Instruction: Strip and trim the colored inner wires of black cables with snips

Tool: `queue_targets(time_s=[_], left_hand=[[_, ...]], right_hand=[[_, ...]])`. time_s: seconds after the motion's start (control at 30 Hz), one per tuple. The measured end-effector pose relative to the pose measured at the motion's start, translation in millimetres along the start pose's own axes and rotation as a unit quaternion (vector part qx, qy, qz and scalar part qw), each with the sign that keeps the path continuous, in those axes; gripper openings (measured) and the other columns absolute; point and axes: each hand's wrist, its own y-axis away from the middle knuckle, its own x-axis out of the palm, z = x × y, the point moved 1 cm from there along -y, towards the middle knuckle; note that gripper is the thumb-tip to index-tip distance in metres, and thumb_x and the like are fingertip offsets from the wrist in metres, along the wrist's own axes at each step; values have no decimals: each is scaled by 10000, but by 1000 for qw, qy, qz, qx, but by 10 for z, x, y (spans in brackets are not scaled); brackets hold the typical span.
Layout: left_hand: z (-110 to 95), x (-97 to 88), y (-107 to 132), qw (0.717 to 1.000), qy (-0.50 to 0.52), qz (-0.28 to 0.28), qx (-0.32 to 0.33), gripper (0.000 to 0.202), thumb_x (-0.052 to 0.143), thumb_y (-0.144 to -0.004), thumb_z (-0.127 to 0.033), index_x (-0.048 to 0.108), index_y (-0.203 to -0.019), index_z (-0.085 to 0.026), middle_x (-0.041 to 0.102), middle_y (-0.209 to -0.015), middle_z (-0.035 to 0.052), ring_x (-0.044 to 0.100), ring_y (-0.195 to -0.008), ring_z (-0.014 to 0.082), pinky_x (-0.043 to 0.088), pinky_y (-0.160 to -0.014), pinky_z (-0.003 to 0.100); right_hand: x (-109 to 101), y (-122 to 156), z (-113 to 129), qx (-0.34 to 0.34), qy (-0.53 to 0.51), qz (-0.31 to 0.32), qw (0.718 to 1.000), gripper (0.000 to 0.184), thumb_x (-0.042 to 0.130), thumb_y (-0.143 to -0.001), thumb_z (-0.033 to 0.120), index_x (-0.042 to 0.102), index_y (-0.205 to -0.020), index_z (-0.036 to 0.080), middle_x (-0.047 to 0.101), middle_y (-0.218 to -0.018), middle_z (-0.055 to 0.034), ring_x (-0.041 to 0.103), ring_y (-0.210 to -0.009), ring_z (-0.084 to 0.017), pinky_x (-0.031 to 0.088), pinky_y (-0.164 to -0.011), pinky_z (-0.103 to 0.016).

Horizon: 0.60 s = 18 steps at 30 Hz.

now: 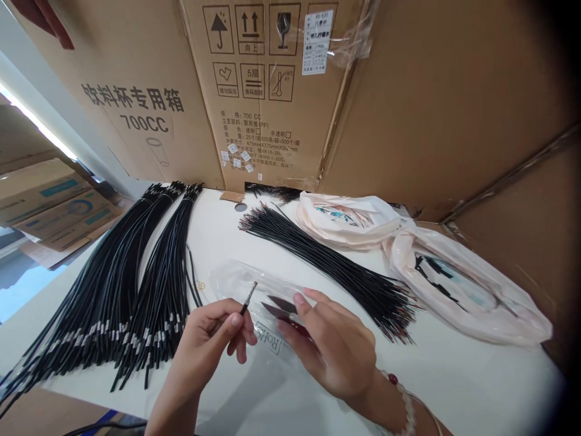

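Plainly "700CC": carton beyond cable.

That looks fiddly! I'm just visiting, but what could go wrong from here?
The open scissors point toward the left hand, so a slip might nick it. The clear bag beneath could get snipped too. The black cables at far left, spilling past the edge of the table, might snag.

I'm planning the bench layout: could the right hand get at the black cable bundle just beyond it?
Probably yes: the bundle lies close, and nothing seems to block the right hand, though the cutting tool it holds may hamper grasping.
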Motion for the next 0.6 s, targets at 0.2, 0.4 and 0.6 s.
queue_targets(time_s=[0.2,0.4,0.6], left_hand=[[20,12,14,1000,-8,14,-16,483,614,-852,-552,636,-634,-122,666,-567,51,542,-370,70,386,-379,147],[12,18,-4,999,-11,32,-20,496,586,-865,-557,615,-622,-125,635,-534,46,468,-330,53,303,-358,156],[57,5,18,998,-5,65,-13,488,540,-895,-551,583,-638,-139,553,-491,0,304,-344,19,189,-349,152]], right_hand=[[84,21,-28,-56,-18,21,998,227,620,-922,216,616,-1083,57,648,-612,-41,683,-629,-181,618,-651,-286],[133,28,-41,-45,-36,26,998,214,617,-920,190,611,-1094,66,631,-627,-33,651,-611,-164,587,-610,-275],[139,38,-33,-42,-54,31,997,188,612,-920,173,611,-1064,53,630,-624,-41,636,-588,-163,570,-598,-281]])
